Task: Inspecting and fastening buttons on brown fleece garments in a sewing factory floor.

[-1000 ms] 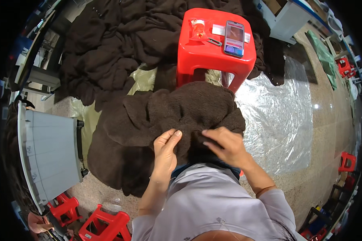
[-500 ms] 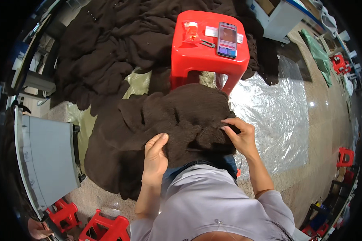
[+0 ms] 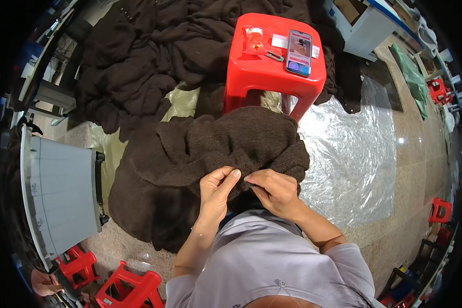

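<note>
A bulky dark brown fuzzy cloth (image 3: 164, 159) lies bunched over my lap. My left hand (image 3: 215, 195) is closed on the cloth, thumb against the bent fingers. Just right of it, my right hand (image 3: 278, 194) is closed in a pinch at the cloth's surface, the fingertips nearly meeting my left thumb. Something tiny and pale shows at the right fingertips, too small to name. In front of my knees, a red plastic stool (image 3: 277, 82) bears a lit phone (image 3: 299, 51), small thread snips (image 3: 275, 56) and a clear bag (image 3: 254, 40) with red bits.
More brown cloth (image 3: 133, 61) is heaped on the floor beyond. Clear plastic sheeting (image 3: 351, 164) covers the floor at right. A grey bin (image 3: 64, 185) stands at left, with red stools (image 3: 131, 287) at lower left. Green cloth (image 3: 410, 79) lies far right.
My right hand has moved left and inward, from the cloth's right side to beside my left hand. My left hand has shifted slightly right. The phone's screen picture has changed.
</note>
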{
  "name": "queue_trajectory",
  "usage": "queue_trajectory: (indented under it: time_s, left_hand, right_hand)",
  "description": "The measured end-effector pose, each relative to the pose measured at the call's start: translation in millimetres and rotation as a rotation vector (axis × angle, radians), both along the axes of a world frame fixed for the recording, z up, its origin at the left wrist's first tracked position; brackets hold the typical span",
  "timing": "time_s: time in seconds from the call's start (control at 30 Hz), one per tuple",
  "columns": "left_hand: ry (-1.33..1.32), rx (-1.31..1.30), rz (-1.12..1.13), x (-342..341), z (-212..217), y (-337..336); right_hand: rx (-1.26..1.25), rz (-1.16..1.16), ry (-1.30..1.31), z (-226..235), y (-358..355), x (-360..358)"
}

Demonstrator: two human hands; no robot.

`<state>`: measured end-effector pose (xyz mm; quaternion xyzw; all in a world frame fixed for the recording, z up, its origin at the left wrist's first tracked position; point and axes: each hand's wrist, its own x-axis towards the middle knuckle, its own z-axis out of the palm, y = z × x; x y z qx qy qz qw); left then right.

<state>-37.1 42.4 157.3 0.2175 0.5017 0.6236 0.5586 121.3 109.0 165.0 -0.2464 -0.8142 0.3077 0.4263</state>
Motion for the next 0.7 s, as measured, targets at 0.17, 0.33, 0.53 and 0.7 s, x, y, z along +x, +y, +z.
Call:
queue_trajectory:
  time_s: [0.17,0.33,0.53,0.7]
  left_hand:
    - [0.033,-0.032,-0.043,-1,-2,-1]
    - [-0.017,0.011,-0.011,-3,-5,-3]
    - [0.151,0.073,-0.072,-12,-18,-12]
    - [0.273,0.104,-0.196,-14,-13,-15]
  right_hand:
    - [0.220,-0.057,0.013,-7,-1,-3]
    - [0.276,-0.094,-0.042,-8,0,-4]
    - [-0.494,0.279,-0.073,2,22,6]
    - [-0.635,0.479,-0.233,10,40,9]
